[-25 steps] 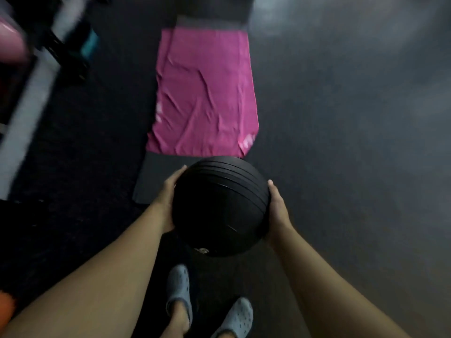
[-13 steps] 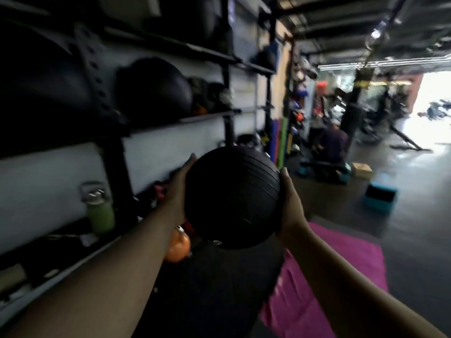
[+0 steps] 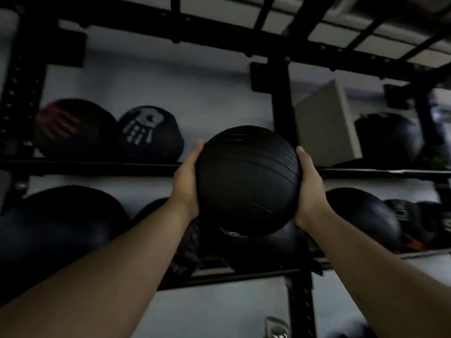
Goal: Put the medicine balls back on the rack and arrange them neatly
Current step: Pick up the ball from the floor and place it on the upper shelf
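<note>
I hold a black ribbed medicine ball (image 3: 246, 181) raised in front of the black wall rack (image 3: 97, 165). My left hand (image 3: 186, 181) presses its left side and my right hand (image 3: 308, 189) its right side. The ball is level with the upper shelf rail and covers the gap to the right of a ball with a white skull print (image 3: 150, 135). A ball with red print (image 3: 73, 128) sits further left on that shelf. Large dark balls (image 3: 56, 225) fill the lower shelf.
A grey box (image 3: 325, 125) stands on the upper shelf just right of the black upright post (image 3: 280, 103). More dark balls (image 3: 388, 137) lie to the right on both shelves. Overhead rack bars (image 3: 219, 37) cross the top of the view.
I have turned from the floor and pink mat towards the rack and lifted the ball from waist height up to the upper shelf level. Both hands kept their grip.
</note>
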Demonstrator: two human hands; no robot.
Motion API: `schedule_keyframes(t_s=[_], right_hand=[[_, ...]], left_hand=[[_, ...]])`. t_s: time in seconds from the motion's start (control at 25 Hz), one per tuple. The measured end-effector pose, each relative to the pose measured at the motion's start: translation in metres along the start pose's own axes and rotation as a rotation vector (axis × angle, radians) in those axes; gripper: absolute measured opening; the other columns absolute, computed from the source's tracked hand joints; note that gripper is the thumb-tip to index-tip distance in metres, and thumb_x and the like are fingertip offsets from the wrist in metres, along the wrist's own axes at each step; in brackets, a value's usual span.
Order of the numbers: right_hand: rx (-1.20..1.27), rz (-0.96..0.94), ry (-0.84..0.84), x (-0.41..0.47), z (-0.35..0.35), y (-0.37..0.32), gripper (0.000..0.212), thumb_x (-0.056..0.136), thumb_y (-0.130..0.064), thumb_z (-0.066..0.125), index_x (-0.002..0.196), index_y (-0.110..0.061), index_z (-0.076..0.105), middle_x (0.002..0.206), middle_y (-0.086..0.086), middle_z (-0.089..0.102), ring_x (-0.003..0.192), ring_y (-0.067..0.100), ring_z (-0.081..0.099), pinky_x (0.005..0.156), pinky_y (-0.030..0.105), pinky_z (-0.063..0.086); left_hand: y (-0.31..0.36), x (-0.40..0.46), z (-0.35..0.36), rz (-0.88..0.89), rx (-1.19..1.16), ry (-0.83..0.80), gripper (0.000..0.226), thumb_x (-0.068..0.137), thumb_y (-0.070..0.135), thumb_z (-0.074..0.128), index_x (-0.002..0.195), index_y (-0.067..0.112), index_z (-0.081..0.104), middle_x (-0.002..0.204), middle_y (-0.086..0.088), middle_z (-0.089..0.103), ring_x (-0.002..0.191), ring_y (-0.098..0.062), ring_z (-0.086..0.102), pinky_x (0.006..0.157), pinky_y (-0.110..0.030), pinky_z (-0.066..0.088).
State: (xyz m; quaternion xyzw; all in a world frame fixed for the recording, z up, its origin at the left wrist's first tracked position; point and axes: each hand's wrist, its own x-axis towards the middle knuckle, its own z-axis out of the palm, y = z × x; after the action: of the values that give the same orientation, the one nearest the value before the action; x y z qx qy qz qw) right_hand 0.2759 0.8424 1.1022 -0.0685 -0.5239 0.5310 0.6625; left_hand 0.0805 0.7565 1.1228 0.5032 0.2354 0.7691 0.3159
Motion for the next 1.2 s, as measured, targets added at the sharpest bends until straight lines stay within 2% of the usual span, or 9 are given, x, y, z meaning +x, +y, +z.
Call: schedule_keyframes(t_s=[0.32,0.48,0.6,0.76,0.84,0.92,1.0,1.08,1.2], right_hand=[[0.116,-0.099,-0.211,0.156,0.07,0.022,0.055,0.094,-0.064,0.057,0.12,-0.022,0.08,0.116,0.015,0.081,0.111,0.037,0.075,0.101,0.055,0.059],[0.19,-0.162,-0.305,0.238,0.072,0.023,0.049,0.098,-0.062,0.054,0.09,-0.028,0.089,0.103,0.008,0.085,0.095,0.028,0.081,0.081,0.04,0.065],[0.251,-0.162,-0.33,0.285,0.075,0.032,0.049,0.098,-0.059,0.055,0.087,-0.026,0.089,0.1,0.008,0.085,0.088,0.027,0.083,0.068,0.034,0.064],[0.236,-0.207,-0.254,0.342,0.087,0.075,0.042,0.097,-0.049,0.058,0.089,-0.018,0.085,0.101,0.015,0.084,0.092,0.031,0.08,0.079,0.048,0.067],[0.243,-0.235,-0.19,0.361,0.091,0.098,0.033,0.095,-0.038,0.059,0.087,-0.015,0.081,0.106,0.016,0.081,0.1,0.033,0.076,0.097,0.06,0.06],[0.271,-0.275,-0.146,0.375,0.097,0.11,0.026,0.091,-0.03,0.061,0.088,-0.017,0.083,0.11,0.014,0.08,0.11,0.035,0.074,0.101,0.061,0.057],[0.282,-0.363,-0.142,0.384,0.103,0.11,0.025,0.088,-0.028,0.061,0.09,-0.018,0.084,0.112,0.014,0.08,0.113,0.037,0.073,0.102,0.057,0.058],[0.248,-0.475,-0.098,0.384,0.108,0.108,0.027,0.086,-0.028,0.056,0.087,-0.019,0.082,0.107,0.011,0.079,0.111,0.037,0.072,0.098,0.052,0.059],[0.088,-0.754,0.008,0.379,0.113,0.109,0.027,0.092,-0.028,0.052,0.086,-0.016,0.075,0.104,0.018,0.074,0.104,0.035,0.069,0.091,0.044,0.055]], left_hand=[[0.045,0.118,-0.009,0.275,0.161,0.128,0.061,0.094,0.059,0.065,0.134,0.013,0.075,0.133,-0.016,0.076,0.126,-0.036,0.07,0.113,-0.048,0.053],[0.041,0.184,0.006,0.418,0.192,0.151,0.062,0.094,0.058,0.066,0.135,0.012,0.074,0.134,-0.018,0.074,0.128,-0.038,0.069,0.113,-0.051,0.053],[0.035,0.23,0.003,0.458,0.189,0.168,0.062,0.093,0.056,0.07,0.134,0.01,0.074,0.134,-0.019,0.074,0.126,-0.038,0.069,0.114,-0.053,0.052],[0.012,0.29,-0.025,0.441,0.157,0.222,0.058,0.093,0.052,0.071,0.131,0.009,0.075,0.132,-0.019,0.075,0.125,-0.04,0.07,0.112,-0.054,0.053],[0.0,0.308,-0.04,0.457,0.147,0.275,0.05,0.093,0.046,0.074,0.125,0.008,0.079,0.127,-0.019,0.078,0.121,-0.04,0.073,0.108,-0.055,0.057],[-0.007,0.323,-0.05,0.528,0.156,0.302,0.042,0.092,0.04,0.076,0.119,0.009,0.081,0.121,-0.018,0.079,0.116,-0.039,0.075,0.103,-0.055,0.059],[-0.005,0.334,-0.055,0.609,0.199,0.306,0.033,0.089,0.036,0.078,0.109,0.011,0.084,0.112,-0.017,0.082,0.109,-0.037,0.077,0.098,-0.052,0.063],[-0.002,0.341,-0.058,0.682,0.24,0.335,0.015,0.088,0.032,0.08,0.084,0.019,0.086,0.091,-0.011,0.083,0.093,-0.031,0.08,0.085,-0.042,0.066],[0.002,0.349,-0.062,0.779,0.335,0.441,0.029,0.089,0.028,0.083,0.061,0.024,0.078,0.071,-0.002,0.077,0.078,-0.022,0.076,0.075,-0.036,0.064]])
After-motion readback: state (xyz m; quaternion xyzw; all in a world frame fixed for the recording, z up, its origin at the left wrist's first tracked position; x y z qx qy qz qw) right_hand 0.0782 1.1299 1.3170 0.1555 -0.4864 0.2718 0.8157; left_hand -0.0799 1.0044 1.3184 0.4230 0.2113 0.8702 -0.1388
